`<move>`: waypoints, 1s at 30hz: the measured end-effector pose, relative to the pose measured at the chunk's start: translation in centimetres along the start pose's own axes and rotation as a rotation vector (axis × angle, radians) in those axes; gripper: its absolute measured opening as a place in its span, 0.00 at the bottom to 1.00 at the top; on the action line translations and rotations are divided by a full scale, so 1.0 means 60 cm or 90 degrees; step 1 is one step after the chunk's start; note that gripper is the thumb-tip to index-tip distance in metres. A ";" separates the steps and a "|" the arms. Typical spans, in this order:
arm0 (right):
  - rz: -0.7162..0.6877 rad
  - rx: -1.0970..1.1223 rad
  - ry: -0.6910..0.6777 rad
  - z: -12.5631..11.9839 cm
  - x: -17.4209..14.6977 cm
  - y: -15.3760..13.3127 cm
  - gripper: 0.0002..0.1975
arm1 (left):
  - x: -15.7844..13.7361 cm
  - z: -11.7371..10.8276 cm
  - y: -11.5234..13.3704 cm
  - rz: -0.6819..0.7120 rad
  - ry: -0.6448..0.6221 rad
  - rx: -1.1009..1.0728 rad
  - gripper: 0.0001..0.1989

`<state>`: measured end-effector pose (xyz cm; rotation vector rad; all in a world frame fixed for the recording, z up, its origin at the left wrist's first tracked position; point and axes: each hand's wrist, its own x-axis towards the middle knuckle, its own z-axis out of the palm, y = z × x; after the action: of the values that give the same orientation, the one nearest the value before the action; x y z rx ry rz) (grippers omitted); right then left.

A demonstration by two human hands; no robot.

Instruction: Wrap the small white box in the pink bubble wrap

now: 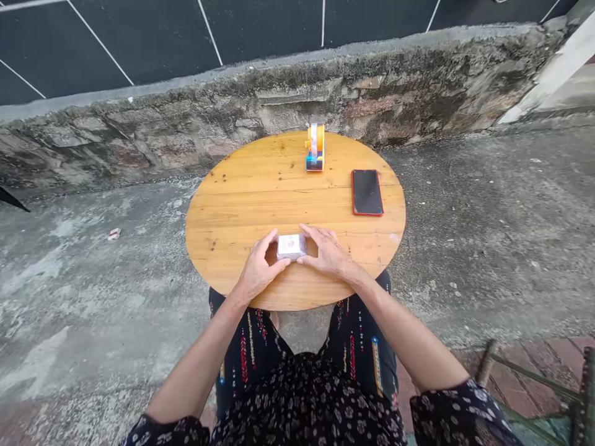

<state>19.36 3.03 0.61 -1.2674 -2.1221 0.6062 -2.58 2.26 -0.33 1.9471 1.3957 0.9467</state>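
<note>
A small white box (291,244) with a printed mark on its top and what looks like clear wrapping lies near the front edge of the round wooden table (251,186). My left hand (261,263) curves around its left side, with thumb at the near edge and fingers at the far corner. On the opposite side, my right hand (328,251) holds it the same way, thumb in front and fingers behind. Both palms stay off the box, leaving gaps beside it. The print is too small to read.
A tape dispenser (315,147) with a yellow wheel stands at the table's far edge. A phone (367,192) in a red case lies at the right. Behind the table runs a low stone wall (186,124). A metal frame (534,378) stands at lower right.
</note>
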 end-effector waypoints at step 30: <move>0.023 -0.011 0.065 0.003 0.019 0.017 0.40 | 0.034 0.005 -0.009 0.111 0.006 0.065 0.40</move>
<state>19.44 4.50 0.11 -1.3208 -2.0281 0.5290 -2.24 4.34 -0.49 2.1718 1.3184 0.9803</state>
